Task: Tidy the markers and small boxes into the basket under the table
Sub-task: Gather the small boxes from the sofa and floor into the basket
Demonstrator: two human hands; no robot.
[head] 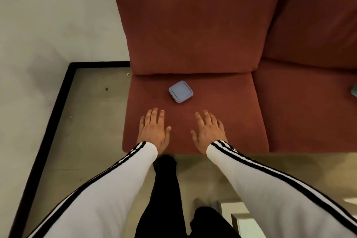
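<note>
We stand at the front edge of a red sofa (193,118), with both arms extended over the seat cushion. The left hand (154,129) is flat and fully open, fingers spread, palm down, and holds nothing. The right hand (209,129) is in the same state: open, fingers extended, empty. We cannot tell whether the palms touch the cushion or hover just above it.

One small box (180,91), pale blue with a lid and rounded corners, lies flat on the seat cushion. It sits just beyond the fingertips, between the two hands and slightly nearer the backrest. Neither hand touches it.

Task status, as judged from this view:
- The small box is not yet picked up.
- No markers are visible here.
- The basket and the table are not in view, so we cannot tell what has already been stored.
- A light-coloured item (354,90) shows at the right edge of the next seat; we cannot identify it.

We judge that collection of this box is the step in hand. Carrying it to the basket remains to be done.
</note>
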